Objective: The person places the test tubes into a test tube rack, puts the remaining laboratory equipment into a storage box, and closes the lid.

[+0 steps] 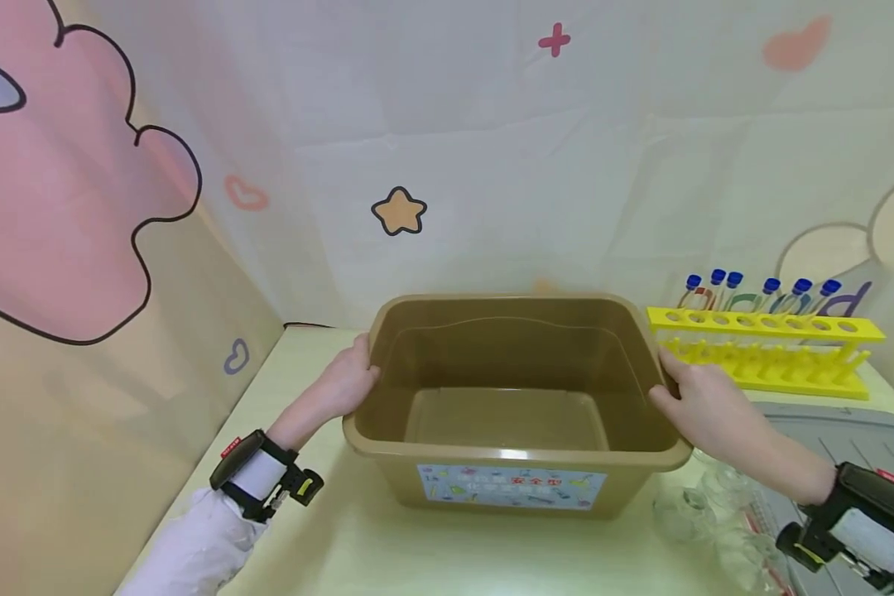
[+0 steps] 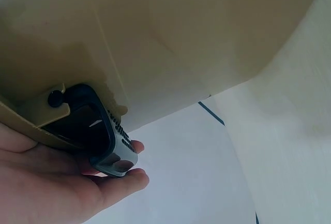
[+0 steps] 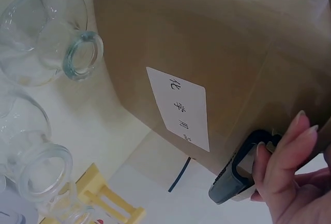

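Observation:
A brown plastic storage box (image 1: 517,456) with nothing inside it stands in the middle of the head view, a printed sticker (image 1: 447,484) on its front. My left hand (image 1: 348,379) grips its left end at the rim. In the left wrist view, fingers curl around a dark grey latch (image 2: 120,149) hinged on that end. At the opposite end my right hand (image 1: 708,406) holds the rim, thumb over the edge. The right wrist view shows its fingers at a second latch (image 3: 230,180), near a white handwritten label (image 3: 181,107) on the box wall.
A yellow test-tube rack (image 1: 797,381) with several blue-capped tubes (image 1: 771,287) stands at the back right. In front of it lies a grey ribbed lid (image 1: 849,422). Several clear glass flasks (image 3: 44,32) stand close by the box's right end. A patterned cloth wall (image 1: 492,207) closes the back.

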`<state>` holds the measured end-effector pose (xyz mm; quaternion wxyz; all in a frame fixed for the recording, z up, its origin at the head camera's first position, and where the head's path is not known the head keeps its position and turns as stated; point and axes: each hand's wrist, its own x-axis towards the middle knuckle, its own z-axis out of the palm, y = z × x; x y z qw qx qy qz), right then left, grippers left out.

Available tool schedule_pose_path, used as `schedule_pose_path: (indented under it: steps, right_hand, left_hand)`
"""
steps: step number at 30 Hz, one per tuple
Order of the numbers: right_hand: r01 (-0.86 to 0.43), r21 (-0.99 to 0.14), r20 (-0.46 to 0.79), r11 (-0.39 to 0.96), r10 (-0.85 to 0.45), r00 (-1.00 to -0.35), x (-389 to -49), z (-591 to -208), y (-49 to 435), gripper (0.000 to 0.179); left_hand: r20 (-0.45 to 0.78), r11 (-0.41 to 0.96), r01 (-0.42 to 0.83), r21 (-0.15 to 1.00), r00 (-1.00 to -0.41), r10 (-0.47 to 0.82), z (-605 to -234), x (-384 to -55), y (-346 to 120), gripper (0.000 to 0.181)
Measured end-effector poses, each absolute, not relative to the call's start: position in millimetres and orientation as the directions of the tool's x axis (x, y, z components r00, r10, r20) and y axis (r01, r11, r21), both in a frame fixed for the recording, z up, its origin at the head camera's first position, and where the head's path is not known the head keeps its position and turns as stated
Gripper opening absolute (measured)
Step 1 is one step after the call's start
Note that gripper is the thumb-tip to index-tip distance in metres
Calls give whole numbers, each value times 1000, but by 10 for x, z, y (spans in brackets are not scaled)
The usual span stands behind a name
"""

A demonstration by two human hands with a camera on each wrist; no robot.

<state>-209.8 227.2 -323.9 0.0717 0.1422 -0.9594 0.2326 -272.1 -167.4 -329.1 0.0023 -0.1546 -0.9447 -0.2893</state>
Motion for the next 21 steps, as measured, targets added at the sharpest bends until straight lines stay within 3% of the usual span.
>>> schedule_pose_path:
  steps: [21]
  right_hand:
    - [-265,-435,155,861,-218,-964,-1959,-3245,2296,52]
  left_hand:
    - [61,748,301,592,-942,331,-3278,-2629,-1689,40]
